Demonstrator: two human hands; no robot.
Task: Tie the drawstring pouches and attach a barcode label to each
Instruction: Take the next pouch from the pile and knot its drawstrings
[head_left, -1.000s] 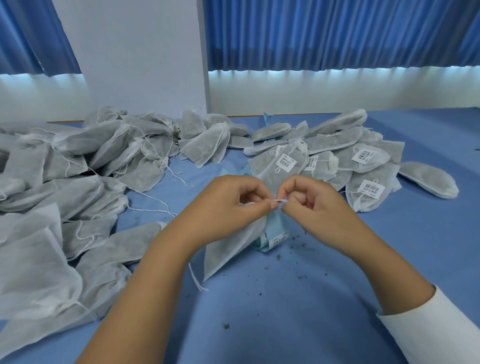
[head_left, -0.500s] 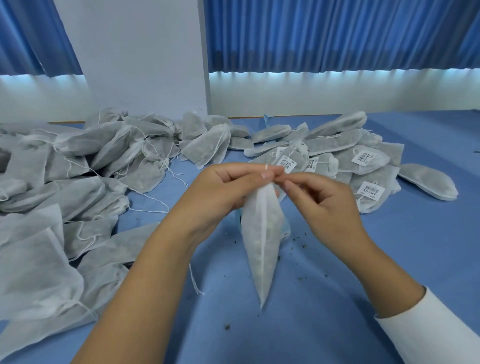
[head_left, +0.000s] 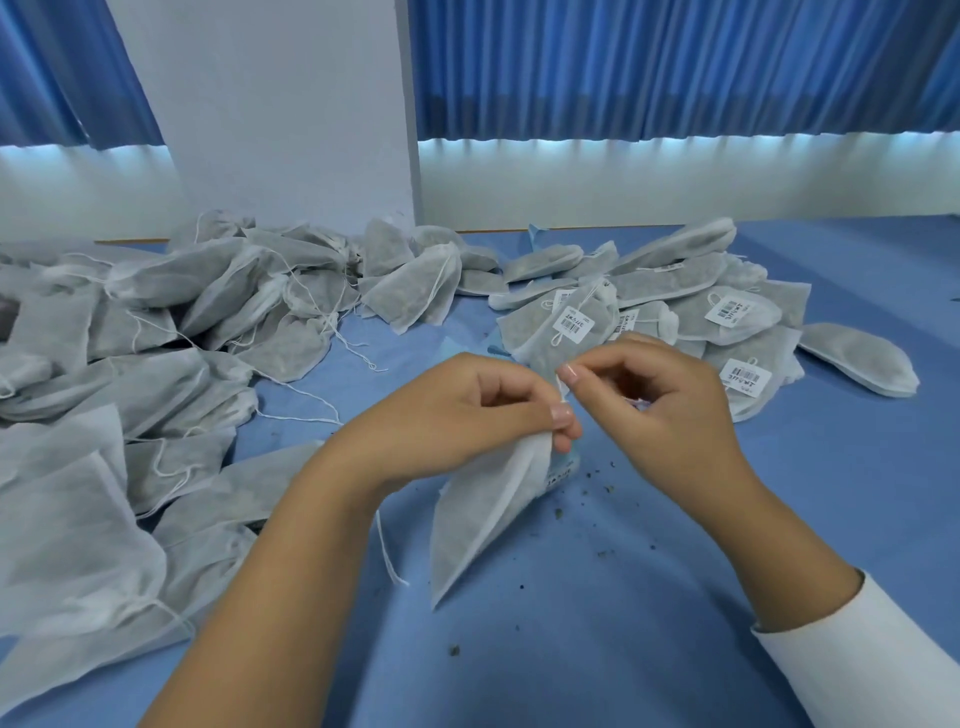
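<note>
A grey-white drawstring pouch (head_left: 483, 525) hangs by its gathered top, its lower corner pointing down toward the blue table (head_left: 597, 623). My left hand (head_left: 467, 415) pinches the pouch's top between thumb and fingers. My right hand (head_left: 654, 405) is just to the right of it, its curled fingers pinching the white drawstring (head_left: 562, 387) above the pouch's neck. A light blue sheet of labels (head_left: 561, 470) peeks out behind the pouch. Most of the string is hidden by my fingers.
A large heap of unlabelled pouches (head_left: 156, 338) with loose strings covers the left side. Pouches bearing barcode labels (head_left: 727, 317) are piled at the back right. Dark crumbs (head_left: 602, 488) dot the table near my hands. A white pillar (head_left: 291, 114) stands behind.
The pouch was raised upright half a second ago; now it sits lower and tilts left. My hands have drawn slightly apart, the right one pulling the string upward.
</note>
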